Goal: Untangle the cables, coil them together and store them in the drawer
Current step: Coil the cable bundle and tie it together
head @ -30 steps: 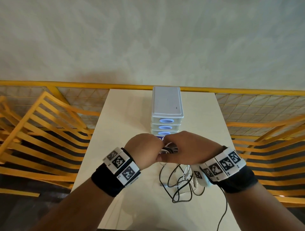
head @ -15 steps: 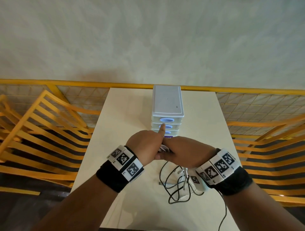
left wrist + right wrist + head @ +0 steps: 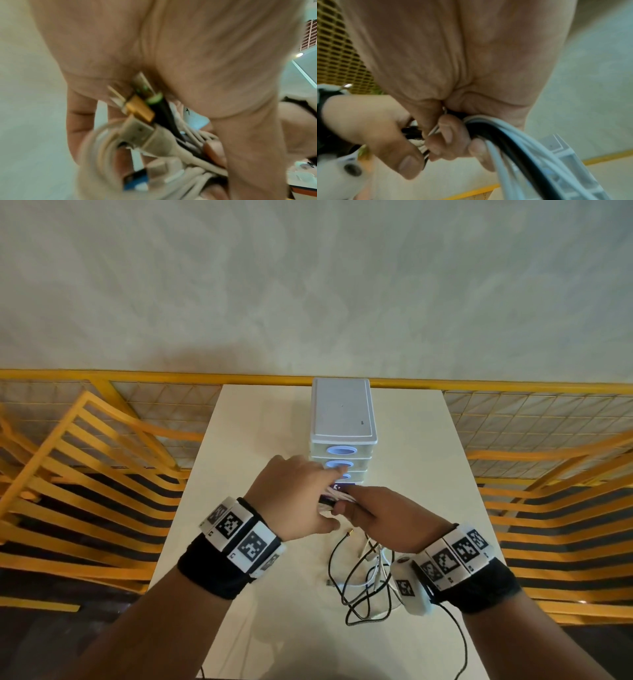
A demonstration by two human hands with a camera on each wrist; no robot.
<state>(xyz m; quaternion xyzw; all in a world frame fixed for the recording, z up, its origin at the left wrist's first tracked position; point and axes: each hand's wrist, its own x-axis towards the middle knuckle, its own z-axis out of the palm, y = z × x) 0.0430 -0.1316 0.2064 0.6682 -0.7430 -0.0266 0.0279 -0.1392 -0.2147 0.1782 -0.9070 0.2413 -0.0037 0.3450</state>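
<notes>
A white drawer unit (image 3: 342, 419) with blue-ringed oval handles stands mid-table, its visible drawers closed. Just in front of it both hands hold one coiled bundle of white and black cables (image 3: 331, 498). My left hand (image 3: 305, 494) pinches the bundle, with fingers stretched out to the drawer fronts. In the left wrist view, several USB plugs (image 3: 139, 108) and white loops (image 3: 102, 155) lie against its palm. My right hand (image 3: 371, 510) curls its fingers round the cables (image 3: 496, 132). The loose black and white ends (image 3: 363, 583) trail on the table below my right wrist.
The cream table (image 3: 260, 440) is narrow. Yellow slatted chairs (image 3: 85, 474) stand on both sides, and a yellow mesh railing (image 3: 513, 412) runs behind it. A thin black wire (image 3: 459, 642) runs off the near edge.
Both hands have carried the bundle forward to the drawer unit. My left hand has reached ahead, its fingers now at the drawer fronts. More loose cable has been drawn up.
</notes>
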